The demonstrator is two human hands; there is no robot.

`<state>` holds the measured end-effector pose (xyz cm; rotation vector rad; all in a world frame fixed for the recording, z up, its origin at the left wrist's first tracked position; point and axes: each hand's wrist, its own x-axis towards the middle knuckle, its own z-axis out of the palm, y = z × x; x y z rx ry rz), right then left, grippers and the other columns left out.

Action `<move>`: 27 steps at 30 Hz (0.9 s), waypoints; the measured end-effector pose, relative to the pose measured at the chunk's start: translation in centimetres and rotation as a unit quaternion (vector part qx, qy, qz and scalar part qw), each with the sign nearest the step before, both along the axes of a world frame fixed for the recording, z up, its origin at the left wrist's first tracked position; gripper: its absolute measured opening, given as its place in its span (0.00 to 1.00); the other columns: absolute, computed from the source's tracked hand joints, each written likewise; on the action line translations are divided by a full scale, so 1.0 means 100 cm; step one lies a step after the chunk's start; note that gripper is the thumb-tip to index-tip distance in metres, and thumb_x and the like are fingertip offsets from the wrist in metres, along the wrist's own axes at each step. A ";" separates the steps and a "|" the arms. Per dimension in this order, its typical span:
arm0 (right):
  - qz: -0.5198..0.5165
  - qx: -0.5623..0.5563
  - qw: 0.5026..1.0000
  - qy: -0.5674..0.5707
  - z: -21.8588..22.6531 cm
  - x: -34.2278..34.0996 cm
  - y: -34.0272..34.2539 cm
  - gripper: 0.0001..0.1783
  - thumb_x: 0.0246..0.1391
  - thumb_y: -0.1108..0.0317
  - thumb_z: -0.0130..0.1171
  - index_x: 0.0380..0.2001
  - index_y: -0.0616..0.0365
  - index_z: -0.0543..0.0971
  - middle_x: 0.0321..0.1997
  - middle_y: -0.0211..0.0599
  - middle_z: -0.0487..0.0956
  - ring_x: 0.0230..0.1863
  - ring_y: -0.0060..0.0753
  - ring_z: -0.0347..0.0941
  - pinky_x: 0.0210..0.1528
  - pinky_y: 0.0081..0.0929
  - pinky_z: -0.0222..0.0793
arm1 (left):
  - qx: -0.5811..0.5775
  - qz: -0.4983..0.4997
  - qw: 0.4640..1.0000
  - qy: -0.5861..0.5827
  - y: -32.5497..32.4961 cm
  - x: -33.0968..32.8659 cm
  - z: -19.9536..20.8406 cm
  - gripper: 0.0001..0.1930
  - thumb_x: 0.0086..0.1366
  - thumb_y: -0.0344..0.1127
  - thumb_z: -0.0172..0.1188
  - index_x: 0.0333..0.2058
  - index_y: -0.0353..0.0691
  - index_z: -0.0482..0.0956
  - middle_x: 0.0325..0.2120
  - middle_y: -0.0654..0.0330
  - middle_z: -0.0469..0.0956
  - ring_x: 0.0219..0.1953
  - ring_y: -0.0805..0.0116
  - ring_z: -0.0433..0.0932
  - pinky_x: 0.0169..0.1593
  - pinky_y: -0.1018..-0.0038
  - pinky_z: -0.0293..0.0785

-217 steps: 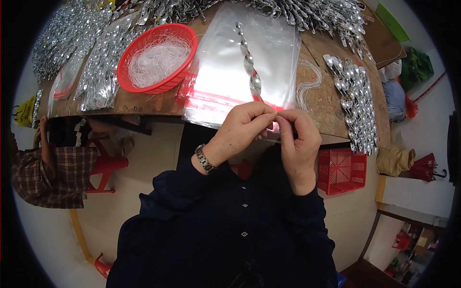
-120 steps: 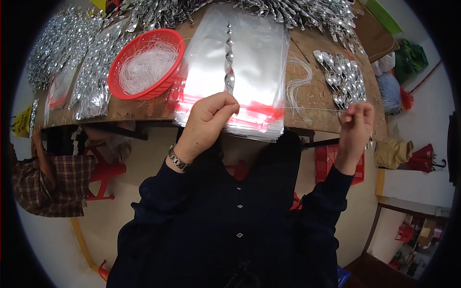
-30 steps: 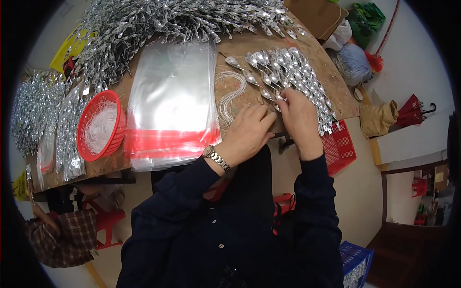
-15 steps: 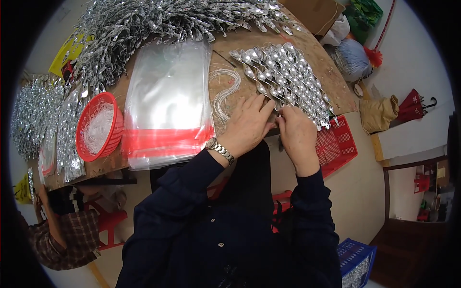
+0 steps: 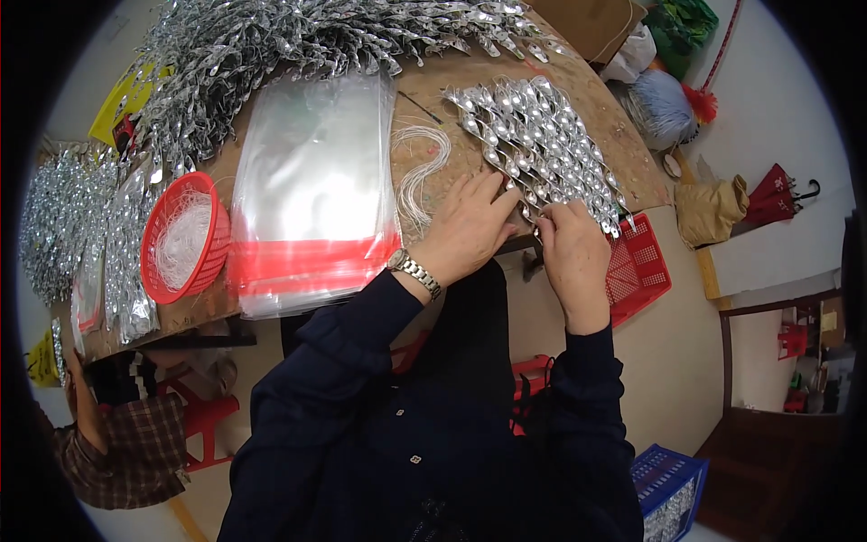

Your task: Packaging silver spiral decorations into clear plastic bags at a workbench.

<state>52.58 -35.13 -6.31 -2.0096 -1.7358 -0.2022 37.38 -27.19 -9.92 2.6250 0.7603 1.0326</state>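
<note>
I see both hands at the near end of the row of silver spiral ornaments (image 5: 542, 144) on the desk (image 5: 623, 172). My left hand (image 5: 465, 230) lies flat, fingers spread, pressing on the desk beside the nearest spirals; my right hand (image 5: 569, 248) is curled with fingertips pinching 1 spiral's lower end. These look light, thin, springy and slick, easily bent, so I'd hold them at the tip or along the spine. The pinch itself is hidden behind my fingers. White strings (image 5: 420, 167) lie beside the clear bags (image 5: 312, 190).

Stack of clear, red-edged plastic bags (image 5: 312, 194) on table; yellow packets (image 5: 122, 99) at far left.
</note>
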 end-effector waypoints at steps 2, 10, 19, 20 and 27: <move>0.002 -0.001 1.000 -0.006 -0.002 -0.002 0.000 0.06 0.51 0.67 0.59 0.31 0.56 0.79 0.31 0.39 0.75 0.33 0.46 0.75 0.33 0.37 0.69 | -0.004 0.001 1.000 0.001 -0.001 -0.001 0.001 0.19 0.55 0.35 0.61 0.46 0.38 0.69 0.46 0.50 0.68 0.54 0.50 0.66 0.57 0.54 0.60; 0.028 0.010 0.999 0.019 -0.001 -0.012 -0.002 0.07 0.52 0.67 0.58 0.33 0.57 0.79 0.32 0.40 0.75 0.33 0.47 0.74 0.33 0.38 0.69 | -0.037 0.007 0.999 0.005 -0.004 0.000 0.002 0.22 0.56 0.35 0.61 0.50 0.39 0.69 0.51 0.47 0.66 0.56 0.47 0.64 0.59 0.57 0.60; 0.029 0.036 0.996 0.078 0.005 -0.011 -0.009 0.09 0.53 0.69 0.57 0.37 0.59 0.77 0.33 0.42 0.76 0.34 0.47 0.74 0.34 0.36 0.69 | 0.010 0.007 1.000 0.024 -0.003 -0.001 0.000 0.21 0.57 0.36 0.60 0.50 0.41 0.69 0.54 0.46 0.65 0.59 0.48 0.62 0.61 0.57 0.59; 0.005 0.062 0.994 0.090 0.005 -0.006 -0.011 0.09 0.53 0.69 0.57 0.38 0.60 0.77 0.33 0.43 0.76 0.34 0.47 0.74 0.35 0.35 0.69 | 0.011 0.004 1.000 0.024 -0.004 -0.001 0.000 0.21 0.58 0.36 0.59 0.50 0.41 0.69 0.54 0.46 0.65 0.59 0.48 0.62 0.61 0.57 0.58; -0.053 0.028 0.997 0.039 0.002 0.011 -0.019 0.10 0.52 0.68 0.58 0.37 0.59 0.77 0.36 0.43 0.75 0.35 0.48 0.74 0.36 0.36 0.69 | 0.006 -0.002 1.000 0.025 -0.003 -0.001 0.000 0.20 0.59 0.36 0.58 0.50 0.42 0.69 0.54 0.46 0.65 0.59 0.48 0.62 0.61 0.57 0.58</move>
